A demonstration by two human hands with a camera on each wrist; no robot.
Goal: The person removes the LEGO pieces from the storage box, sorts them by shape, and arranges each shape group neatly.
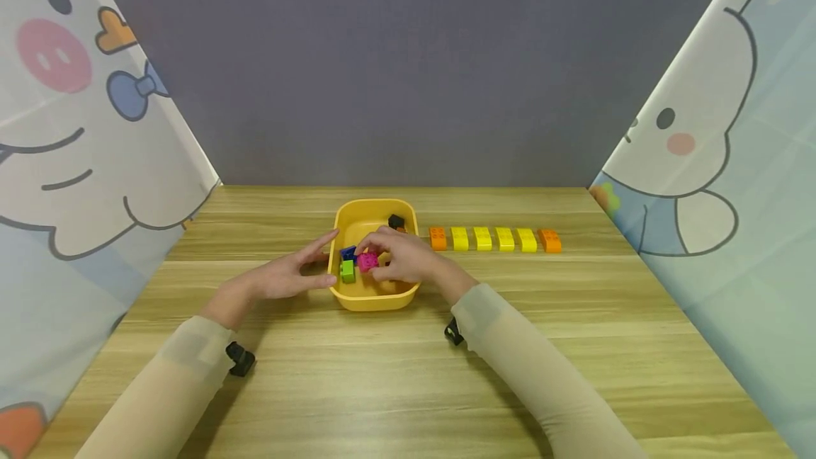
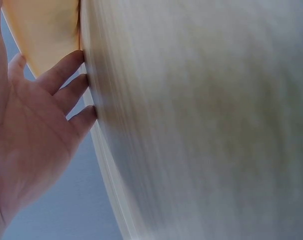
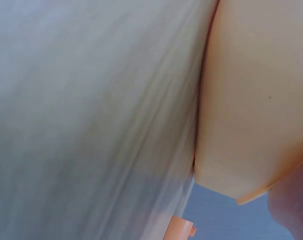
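At left rim of yellow bin [image 1: 372, 304]: left hand [image 1: 287, 277], fingers spread and straight, useful as light brace. Inside bin: right hand [image 1: 401, 257], apparently pinching pink block [image 1: 367, 261], just beside green block [image 1: 347, 272] and blue block [image 1: 348, 253]. Advise firm pinch, lift straight up without snagging neighbours, clear right rim before going sideways. Beyond that rim: row of orange and yellow blocks [image 1: 482, 239], to be skirted. Open surface [image 1: 287, 197] behind bin, then grey backdrop [image 1: 408, 76].

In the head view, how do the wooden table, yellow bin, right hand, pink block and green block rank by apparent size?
1. Wooden table
2. Yellow bin
3. Right hand
Last, unranked: pink block and green block, which look too alike.
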